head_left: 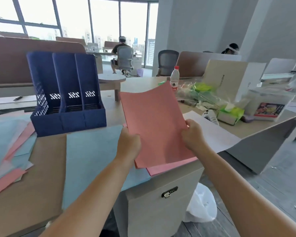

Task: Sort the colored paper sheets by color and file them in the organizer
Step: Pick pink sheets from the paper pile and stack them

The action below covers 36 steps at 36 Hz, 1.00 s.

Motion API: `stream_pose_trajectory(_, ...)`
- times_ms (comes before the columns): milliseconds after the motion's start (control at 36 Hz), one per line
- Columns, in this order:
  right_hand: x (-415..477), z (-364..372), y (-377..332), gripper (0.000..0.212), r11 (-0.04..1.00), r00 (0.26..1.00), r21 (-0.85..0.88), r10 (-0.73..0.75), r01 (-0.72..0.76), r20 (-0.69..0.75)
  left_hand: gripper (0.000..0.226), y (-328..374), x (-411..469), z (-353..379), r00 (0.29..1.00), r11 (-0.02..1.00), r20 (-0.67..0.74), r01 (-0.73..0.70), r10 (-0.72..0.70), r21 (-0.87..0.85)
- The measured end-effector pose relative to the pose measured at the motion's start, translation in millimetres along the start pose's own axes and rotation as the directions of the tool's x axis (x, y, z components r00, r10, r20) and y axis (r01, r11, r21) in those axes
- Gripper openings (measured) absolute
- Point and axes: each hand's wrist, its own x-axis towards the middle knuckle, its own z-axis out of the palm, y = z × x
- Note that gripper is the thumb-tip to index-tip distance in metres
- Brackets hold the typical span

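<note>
Office desk [46, 159], blue organizer [65, 93] — both hands grip pink sheets [154, 124]

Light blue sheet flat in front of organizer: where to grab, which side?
Probably the left edge of the light blue sheet, from the left. It lies flat on the desk, so a corner must be peeled up. Its right side is covered by the pink sheets held by the left hand and right hand; the left edge lies bare.
</note>
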Motion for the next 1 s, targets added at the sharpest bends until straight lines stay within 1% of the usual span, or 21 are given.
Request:
stream_pose_trajectory(56, 8, -1, 13, 0.019, 0.997, 0.999, -0.072, -0.033, 0.035, 0.028, 0.036, -5, 5, 7, 1.0, 0.999, -0.024, 0.022, -0.021, 0.049)
stream_pose_trajectory(139, 18, -1, 28, 0.021, 0.99, 0.996, -0.126, -0.059, 0.067, 0.065, 0.019, -11, 9, 15, 0.999, 0.993, -0.043, 0.025, -0.02, 0.116)
stream_pose_trajectory(222, 26, -2, 35, 0.021, 0.985, 0.993, -0.155, -0.067, 0.081, 0.094, 0.021, -15, 9, 24, 0.997, 0.981, -0.076, 0.022, -0.008, 0.194)
stream_pose_trajectory(306, 33, -2, 40, 0.02, 0.977, 0.991, -0.191, -0.077, 0.097, 0.113, 0.014, -17, 8, 30, 0.994, 0.966, -0.107, 0.033, -0.005, 0.257)
stream_pose_trajectory(361, 37, -1, 42, 0.019, 0.969, 0.988, -0.221, -0.082, 0.111, 0.134, 0.014, -19, 7, 33, 0.994, 0.955, -0.113, 0.039, -0.006, 0.293)
stream_pose_trajectory(444, 40, -1, 42, 0.016, 0.956, 0.983, -0.265, -0.085, 0.126, 0.162, 0.012, -21, 6, 35, 0.993, 0.955, -0.119, 0.036, -0.001, 0.293)
stream_pose_trajectory(556, 41, 0, 43, 0.028, 0.939, 0.976, -0.31, -0.089, 0.149, 0.2, 0.016, -22, 7, 36, 0.992, 0.952, -0.123, 0.014, 0.025, 0.305)
stream_pose_trajectory(639, 42, 1, 45, 0.03, 0.935, 0.974, -0.324, -0.081, 0.148, 0.21, 0.008, -20, 7, 36, 0.991, 0.941, -0.123, -0.014, 0.059, 0.337)
stream_pose_trajectory(694, 42, 2, 46, 0.03, 0.93, 0.974, -0.339, -0.067, 0.139, 0.215, 0.006, -19, 8, 35, 0.989, 0.931, -0.129, -0.027, 0.079, 0.365)
stream_pose_trajectory(750, 42, 2, 47, 0.029, 0.927, 0.974, -0.351, -0.058, 0.135, 0.219, 0.004, -20, 9, 35, 0.988, 0.921, -0.134, -0.017, 0.075, 0.39)
stream_pose_trajectory(778, 42, 2, 48, 0.028, 0.923, 0.974, -0.36, -0.055, 0.133, 0.219, 0.004, -21, 10, 35, 0.989, 0.915, -0.13, -0.01, 0.068, 0.404)
stream_pose_trajectory(833, 42, 2, 51, 0.025, 0.915, 0.975, -0.383, -0.047, 0.129, 0.217, 0.014, -23, 10, 35, 0.991, 0.904, -0.118, 0.0, 0.056, 0.427)
stream_pose_trajectory(861, 42, 3, 52, 0.024, 0.91, 0.976, -0.394, -0.046, 0.129, 0.211, 0.013, -24, 10, 35, 0.993, 0.897, -0.107, -0.001, 0.054, 0.442)
stream_pose_trajectory(917, 41, 3, 54, 0.027, 0.899, 0.979, -0.417, -0.055, 0.133, 0.195, 0.042, -27, 10, 35, 0.993, 0.885, -0.108, 0.008, 0.048, 0.465)
stream_pose_trajectory(944, 40, 3, 54, 0.029, 0.894, 0.981, -0.426, -0.061, 0.136, 0.184, 0.05, -27, 10, 34, 0.993, 0.885, -0.108, 0.009, 0.047, 0.466)
stream_pose_trajectory(1000, 38, 3, 54, 0.032, 0.884, 0.983, -0.446, -0.069, 0.138, 0.169, 0.05, -26, 8, 33, 0.993, 0.89, -0.104, 0.0, 0.054, 0.457)
